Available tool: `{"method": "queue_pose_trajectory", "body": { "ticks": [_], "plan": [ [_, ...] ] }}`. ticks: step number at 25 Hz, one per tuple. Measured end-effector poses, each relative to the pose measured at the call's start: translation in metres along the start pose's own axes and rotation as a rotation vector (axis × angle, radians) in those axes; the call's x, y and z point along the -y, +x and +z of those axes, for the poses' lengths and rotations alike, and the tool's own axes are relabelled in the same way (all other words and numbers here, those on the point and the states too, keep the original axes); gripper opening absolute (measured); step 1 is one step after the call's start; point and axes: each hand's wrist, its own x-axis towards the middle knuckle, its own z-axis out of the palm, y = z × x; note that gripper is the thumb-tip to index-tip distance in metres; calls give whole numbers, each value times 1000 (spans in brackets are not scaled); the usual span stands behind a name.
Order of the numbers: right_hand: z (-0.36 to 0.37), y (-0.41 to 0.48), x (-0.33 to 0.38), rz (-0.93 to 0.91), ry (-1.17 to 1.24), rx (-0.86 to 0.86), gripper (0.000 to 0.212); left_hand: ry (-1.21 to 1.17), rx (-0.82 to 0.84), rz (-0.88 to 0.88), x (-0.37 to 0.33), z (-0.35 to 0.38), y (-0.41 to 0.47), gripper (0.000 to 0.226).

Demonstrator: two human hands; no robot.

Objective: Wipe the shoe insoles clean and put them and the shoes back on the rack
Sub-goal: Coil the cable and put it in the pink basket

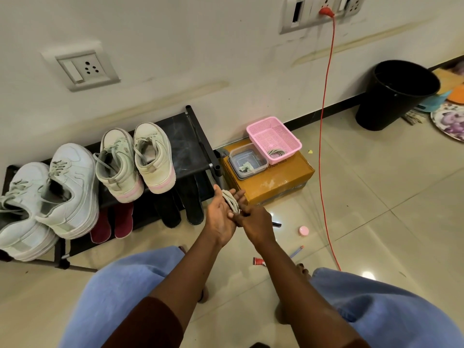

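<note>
My left hand (221, 218) is held palm up with straight fingers, and a coiled grey-white shoelace bundle (232, 202) lies across it. My right hand (256, 222) pinches the lower end of that bundle. Both hands hover right of the black shoe rack (194, 146). On the rack's top shelf stand two white sneakers (71, 189) and two off-white high-tops with pink soles (153, 156). The lower shelf holds two dark red insoles (124, 219) and a pair of black shoes (193, 207).
A cardboard box (276, 183) beside the rack carries a pink basket (273, 136) and a clear container (247, 160). An orange cord (322, 151) hangs to the floor. A black bin (396, 96) stands by the wall. A pink lid (303, 231), tube (258, 261) and pen (296, 252) lie on the tiles.
</note>
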Motion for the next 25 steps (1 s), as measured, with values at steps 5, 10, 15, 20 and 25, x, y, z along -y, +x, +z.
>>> {"method": "queue_pose_trajectory", "body": {
  "ticks": [5,10,15,20,25],
  "plan": [
    [-9,20,-8,41,-2,-31,20,104,-33,25,8,9,7,51],
    [-24,47,-17,93,40,-33,15,229,-101,17,10,24,26,33],
    [-32,82,-27,71,153,22,16,208,-101,-42,-1,43,52,29],
    [-31,117,-32,127,164,-113,19,241,-125,-67,0,57,85,28],
    [-51,160,-48,187,437,-154,17,457,-49,-70,-11,66,130,30]
  ]
}}
